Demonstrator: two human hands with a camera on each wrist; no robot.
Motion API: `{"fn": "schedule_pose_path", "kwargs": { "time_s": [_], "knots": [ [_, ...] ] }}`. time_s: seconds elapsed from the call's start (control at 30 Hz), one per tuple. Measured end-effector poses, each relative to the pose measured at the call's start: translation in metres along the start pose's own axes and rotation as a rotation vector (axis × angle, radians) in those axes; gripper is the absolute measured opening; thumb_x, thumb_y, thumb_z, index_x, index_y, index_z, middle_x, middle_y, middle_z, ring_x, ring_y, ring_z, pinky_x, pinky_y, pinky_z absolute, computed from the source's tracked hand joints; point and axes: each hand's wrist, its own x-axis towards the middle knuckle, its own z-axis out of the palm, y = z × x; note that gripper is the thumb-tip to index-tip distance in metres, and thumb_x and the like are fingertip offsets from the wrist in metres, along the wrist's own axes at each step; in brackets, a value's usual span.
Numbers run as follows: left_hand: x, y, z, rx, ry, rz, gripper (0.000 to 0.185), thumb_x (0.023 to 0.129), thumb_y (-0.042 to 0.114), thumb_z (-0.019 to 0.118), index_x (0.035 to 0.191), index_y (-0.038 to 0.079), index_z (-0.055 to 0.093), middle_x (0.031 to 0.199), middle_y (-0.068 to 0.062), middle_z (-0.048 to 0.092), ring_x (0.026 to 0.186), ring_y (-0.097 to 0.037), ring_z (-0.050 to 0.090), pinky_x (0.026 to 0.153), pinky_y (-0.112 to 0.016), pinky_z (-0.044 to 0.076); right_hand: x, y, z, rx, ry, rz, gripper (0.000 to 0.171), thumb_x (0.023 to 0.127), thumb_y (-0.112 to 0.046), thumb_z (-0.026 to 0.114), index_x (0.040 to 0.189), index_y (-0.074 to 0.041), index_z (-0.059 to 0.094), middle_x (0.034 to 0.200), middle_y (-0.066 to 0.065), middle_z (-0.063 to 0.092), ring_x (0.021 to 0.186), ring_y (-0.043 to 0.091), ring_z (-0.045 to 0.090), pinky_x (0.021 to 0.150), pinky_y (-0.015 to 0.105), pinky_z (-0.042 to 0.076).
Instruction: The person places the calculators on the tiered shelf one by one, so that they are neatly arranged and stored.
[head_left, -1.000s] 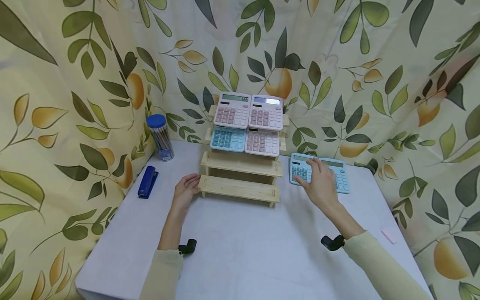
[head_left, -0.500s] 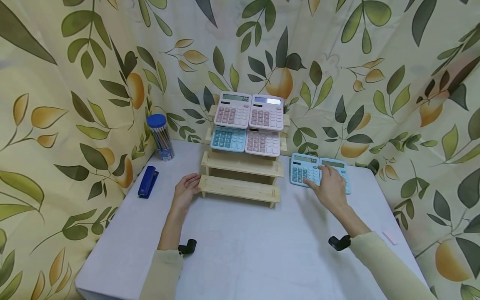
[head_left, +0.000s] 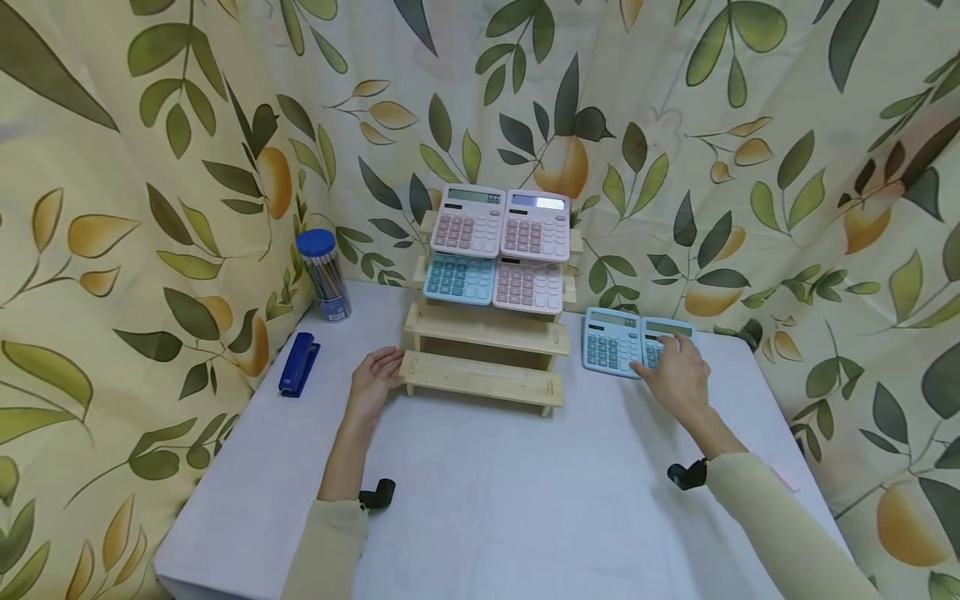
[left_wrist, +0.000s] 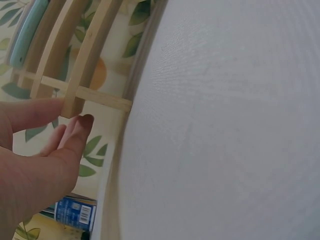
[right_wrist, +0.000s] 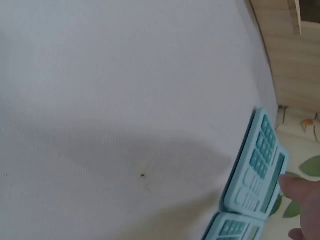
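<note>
Two blue calculators lie side by side on the right part of the desk [head_left: 480, 500], just to the right of the wooden rack [head_left: 483, 350]. The right hand [head_left: 675, 375] rests on the right-hand calculator [head_left: 675, 333], its fingers spread loosely over the keys and not curled round it. The left-hand calculator [head_left: 611, 342] lies flat and uncovered, touching its neighbour along one edge.

The left hand [head_left: 372, 383] lies relaxed on the desk at the left end of the rack's lowest step, fingertips against the wood, holding nothing. The rack rises in steps toward the leafy curtain [head_left: 150, 167]. Its two lower steps are bare. On the upper steps stand four more calculators, leaning back: a pink calculator [head_left: 467, 221] and a second pink one [head_left: 536, 227] on top, and below them a blue one [head_left: 459, 277] beside a third pink one [head_left: 528, 286].

Well to the left, near the desk's edge, lies a blue stapler [head_left: 299, 364]. Behind it, in the corner, stands a tub of pencils [head_left: 322, 275] with a blue lid.
</note>
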Motion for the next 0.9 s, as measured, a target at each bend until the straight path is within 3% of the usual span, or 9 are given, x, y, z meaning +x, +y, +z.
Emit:
{"fn": "schedule_pose_path", "kwargs": {
  "time_s": [0.37,0.9],
  "knots": [
    [0.002,-0.003,0.002,-0.032,0.007,0.015,0.067,0.085,-0.031,0.049,0.148,-0.013,0.038,0.151,-0.031,0.046,0.145,-0.039,0.045,0.120,-0.035,0.042,0.011,0.025,0.010,-0.001,-0.088,0.125,0.088,0.092,-0.032,0.077,0.153,0.012,0.032,0.161,0.041,0.012,0.143,0.063,0.022,0.114,0.080,0.024],
    [0.004,-0.006,0.001,-0.070,0.017,0.043,0.069,0.083,-0.034,0.048,0.147,-0.009,0.042,0.150,-0.029,0.048,0.144,-0.037,0.047,0.118,-0.032,0.044,0.021,0.034,0.018,0.042,-0.157,0.225,0.095,0.091,-0.037,0.076,0.157,0.009,0.025,0.161,0.041,0.007,0.135,0.065,0.028,0.109,0.078,0.033]
  ]
}}
